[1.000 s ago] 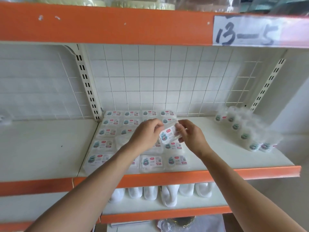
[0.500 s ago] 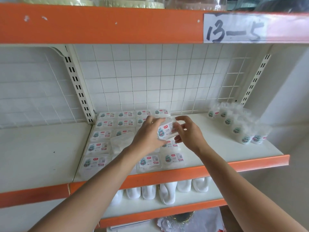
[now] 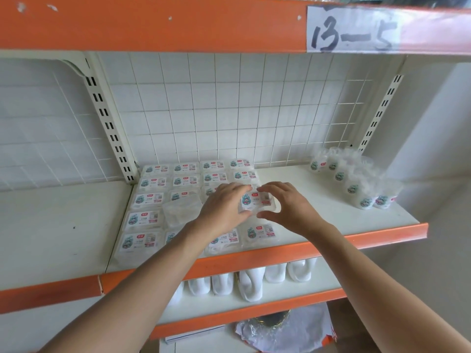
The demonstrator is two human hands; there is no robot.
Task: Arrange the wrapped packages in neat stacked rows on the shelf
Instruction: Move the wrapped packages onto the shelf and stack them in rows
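Lower tier: we list white items (image 3: pixel 251 284) standing in a row. Middle shelf (image 3: pixel 356 238), front: our left hand (image 3: pixel 224 207) and right hand (image 3: pixel 289 208), fingers curled, together pinch one wrapped package (image 3: pixel 257 201) by its two ends, over the flat rows of packages (image 3: pixel 153 197) at the shelf's left. Farther right: a slanting line of upright packages (image 3: pixel 354 187). Rear: wire grid (image 3: pixel 229 110). Overhead: label "13-5" (image 3: pixel 354 29).
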